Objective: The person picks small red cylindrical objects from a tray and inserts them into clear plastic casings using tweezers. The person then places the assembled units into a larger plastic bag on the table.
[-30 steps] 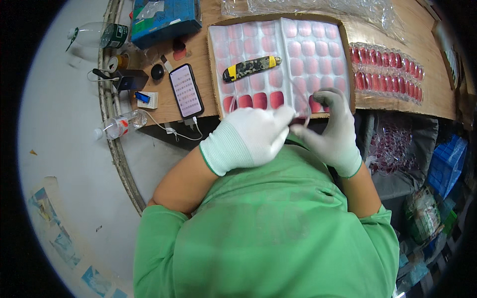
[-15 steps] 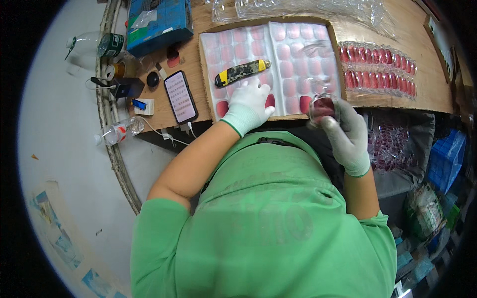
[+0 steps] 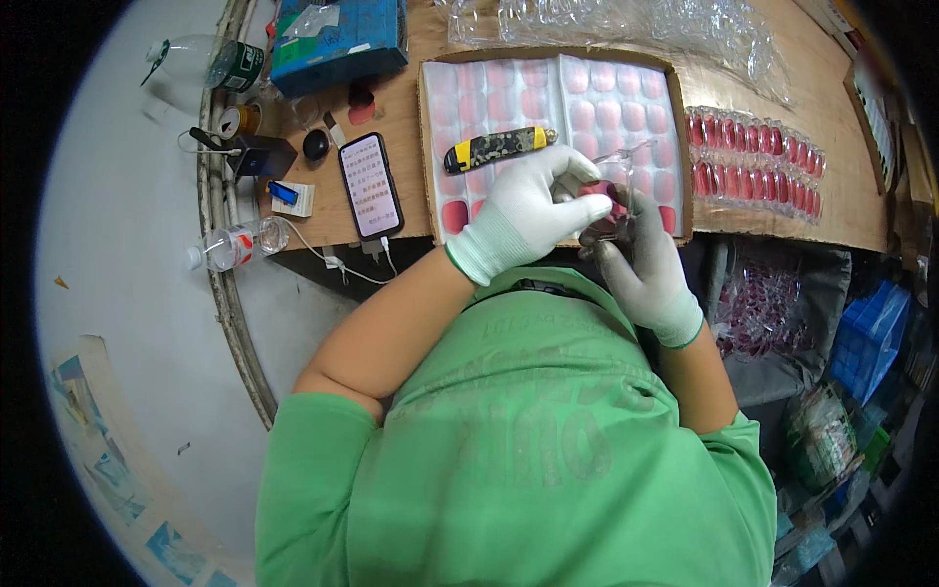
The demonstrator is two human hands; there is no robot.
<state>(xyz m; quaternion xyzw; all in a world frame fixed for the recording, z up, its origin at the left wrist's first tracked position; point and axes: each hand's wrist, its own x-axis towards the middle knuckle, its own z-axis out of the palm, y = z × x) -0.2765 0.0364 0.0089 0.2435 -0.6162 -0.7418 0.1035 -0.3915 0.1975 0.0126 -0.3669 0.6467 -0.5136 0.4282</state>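
In front of my body, at the near edge of a shallow cardboard box, both white-gloved hands meet. My right hand grips a clear plastic holder with red showing inside. From the left, my left hand closes its thumb and fingers on a small red rounded piece at this holder; fingers partly hide the contact. Rounded red pieces fill the box, most beneath translucent white sheets. A dark red piece lies uncovered at the near left corner. A yellow-and-camouflage utility knife rests on the sheets.
Two rows of clear holders with red pieces stand right of the box. Clear plastic packaging lies behind. A phone, a blue box and a bottle are at left. A dark bin sits below the table at right.
My left hand has lifted off the box's near row and moved right to the clear holder. My right hand has come slightly left and lower with it. The view has shifted a little.
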